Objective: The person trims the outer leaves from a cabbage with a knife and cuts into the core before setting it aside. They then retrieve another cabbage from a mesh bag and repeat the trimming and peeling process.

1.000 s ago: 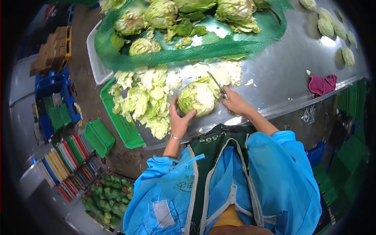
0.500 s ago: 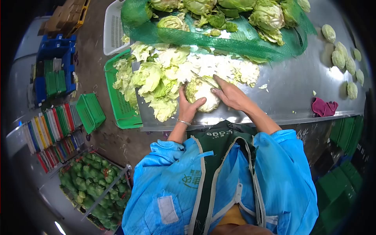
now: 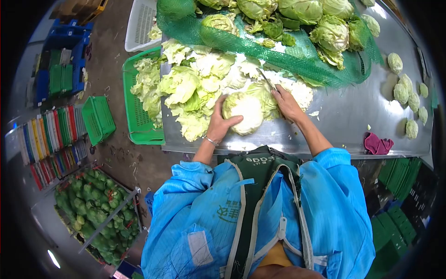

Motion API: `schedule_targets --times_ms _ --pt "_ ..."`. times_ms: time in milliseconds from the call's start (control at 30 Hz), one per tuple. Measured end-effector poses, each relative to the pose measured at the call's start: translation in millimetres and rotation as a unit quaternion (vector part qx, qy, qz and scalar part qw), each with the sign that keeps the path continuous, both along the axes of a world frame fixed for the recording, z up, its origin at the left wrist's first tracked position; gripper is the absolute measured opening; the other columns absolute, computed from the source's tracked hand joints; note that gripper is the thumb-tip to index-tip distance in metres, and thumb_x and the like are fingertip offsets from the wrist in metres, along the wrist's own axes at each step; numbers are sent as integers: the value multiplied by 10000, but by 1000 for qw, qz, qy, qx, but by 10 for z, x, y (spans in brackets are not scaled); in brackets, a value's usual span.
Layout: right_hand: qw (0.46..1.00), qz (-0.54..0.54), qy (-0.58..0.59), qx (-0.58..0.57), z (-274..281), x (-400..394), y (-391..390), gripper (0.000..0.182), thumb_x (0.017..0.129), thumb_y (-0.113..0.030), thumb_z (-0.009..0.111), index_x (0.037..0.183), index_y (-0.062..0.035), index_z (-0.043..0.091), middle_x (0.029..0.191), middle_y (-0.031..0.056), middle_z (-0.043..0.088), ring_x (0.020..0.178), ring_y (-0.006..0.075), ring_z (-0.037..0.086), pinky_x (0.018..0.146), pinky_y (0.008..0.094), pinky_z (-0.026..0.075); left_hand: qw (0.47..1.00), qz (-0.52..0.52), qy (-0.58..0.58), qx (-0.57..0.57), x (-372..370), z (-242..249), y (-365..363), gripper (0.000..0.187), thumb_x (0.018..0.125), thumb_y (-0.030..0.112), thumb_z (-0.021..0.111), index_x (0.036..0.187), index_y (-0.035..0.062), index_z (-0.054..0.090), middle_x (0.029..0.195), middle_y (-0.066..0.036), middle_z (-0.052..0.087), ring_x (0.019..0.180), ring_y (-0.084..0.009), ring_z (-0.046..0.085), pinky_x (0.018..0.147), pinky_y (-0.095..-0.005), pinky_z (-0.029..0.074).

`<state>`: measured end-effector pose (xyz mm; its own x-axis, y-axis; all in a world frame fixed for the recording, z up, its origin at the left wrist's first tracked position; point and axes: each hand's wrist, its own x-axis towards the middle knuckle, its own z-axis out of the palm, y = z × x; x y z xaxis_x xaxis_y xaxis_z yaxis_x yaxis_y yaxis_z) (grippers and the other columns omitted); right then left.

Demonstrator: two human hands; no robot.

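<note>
A pale, trimmed cabbage (image 3: 243, 113) rests near the table's front edge. My left hand (image 3: 221, 122) is wrapped round its left side, thumb across the front. In my right hand (image 3: 285, 103), to the right of the cabbage, is a knife (image 3: 266, 79), its blade pointing up and left over the leaves. A loose green leaf (image 3: 264, 98) lies between the cabbage and my right hand. Cut-off leaves (image 3: 180, 84) are heaped to the left and behind.
Whole cabbages (image 3: 331, 33) lie on green netting (image 3: 278, 60) at the back of the metal table (image 3: 339, 116). A green crate (image 3: 141, 136) with leaves and a white crate (image 3: 138, 28) stand left. Small cabbages (image 3: 401, 93) and a maroon cloth (image 3: 378, 143) lie right.
My right hand has moved right, away from the cabbage, with the knife. A leaf now lies spread beside the cabbage. The view has shifted slightly.
</note>
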<state>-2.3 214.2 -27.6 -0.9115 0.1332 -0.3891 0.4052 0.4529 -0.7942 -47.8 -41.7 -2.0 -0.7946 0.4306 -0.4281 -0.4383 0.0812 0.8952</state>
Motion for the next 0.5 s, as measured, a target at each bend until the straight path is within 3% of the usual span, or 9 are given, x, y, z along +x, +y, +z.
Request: schedule_targets --times_ms 33,167,267,300,400,433,467,500 --pt "1000 -5 2 -4 145 65 -67 441 987 -323 407 1287 -1 423 1016 309 617 975 450 595 852 452 458 995 81 -27 41 41 -1 -17 903 695 147 803 1401 -3 261 1319 -196 453 1162 -274 523 976 -362 457" --pt "998 42 -14 -38 679 343 -362 391 981 -279 447 1286 -33 441 980 295 634 929 413 625 838 450 468 969 206 -137 -15 276 400 92 920 730 145 792 1417 12 196 1295 -178 457 1166 -255 513 942 -348 483" --pt "991 -59 -94 72 182 381 -25 381 978 -256 456 1294 -42 444 995 297 634 939 416 627 843 455 472 975 196 -100 38 272 155 -16 918 738 141 787 1418 16 184 1283 -177 463 1147 -251 526 930 -343 490" --pt "996 -54 -40 54 234 330 122 408 979 -269 453 1301 -20 434 1022 290 638 967 422 626 859 449 474 980 178 -80 33 268 63 -52 934 714 175 810 1410 8 210 1282 -182 465 1141 -260 530 942 -347 477" --pt "995 -40 -58 68 694 24 44 440 978 -276 457 1316 1 404 1041 306 630 1010 427 617 874 436 473 991 120 37 -33 279 -52 -61 968 668 213 836 1399 -7 242 1277 -188 470 1138 -275 532 956 -350 462" --pt "999 21 9 26 826 -24 -38 460 983 -277 443 1342 1 369 1037 341 613 1012 448 608 880 443 471 992 103 46 -55 257 65 -14 1004 620 247 857 1391 -21 272 1289 -200 457 1172 -285 499 997 -357 422" --pt "995 89 21 34 789 -102 -87 406 986 -262 426 1278 18 398 973 360 610 981 454 609 861 468 477 991 86 69 -70 264 46 -2 1008 615 249 857 1391 -22 273 1295 -203 450 1183 -285 488 1007 -361 412" --pt "984 128 5 120 706 -143 -139 373 986 -270 426 1212 27 425 931 344 616 932 456 614 832 483 480 990 70 94 -83 263 12 4 1012 610 251 858 1391 -23 275 1301 -206 443 1195 -285 477 1017 -364 401"
